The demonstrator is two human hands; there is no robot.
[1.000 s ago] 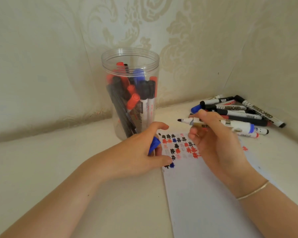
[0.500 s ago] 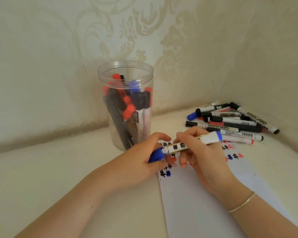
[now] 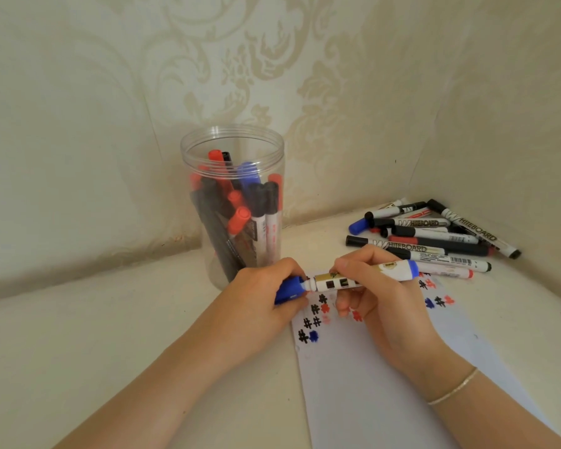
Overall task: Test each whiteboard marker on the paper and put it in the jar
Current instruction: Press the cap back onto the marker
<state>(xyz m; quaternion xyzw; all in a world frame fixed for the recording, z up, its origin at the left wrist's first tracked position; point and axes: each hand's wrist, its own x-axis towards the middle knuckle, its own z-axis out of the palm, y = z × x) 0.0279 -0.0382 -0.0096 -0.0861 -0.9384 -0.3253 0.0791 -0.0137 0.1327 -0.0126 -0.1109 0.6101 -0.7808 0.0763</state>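
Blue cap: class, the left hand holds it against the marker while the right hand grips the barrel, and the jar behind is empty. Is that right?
Not quite. The head view shows the jar already holding many markers. The rest stands: the left hand holds the blue cap against the marker, gripped by the right hand.

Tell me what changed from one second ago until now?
The right hand brought the marker down and leftward, turning its tip into the blue cap held by the left hand; before, tip and cap were apart, now the cap sits on it. Both grips are unchanged. Jar, paper and marker pile stayed.
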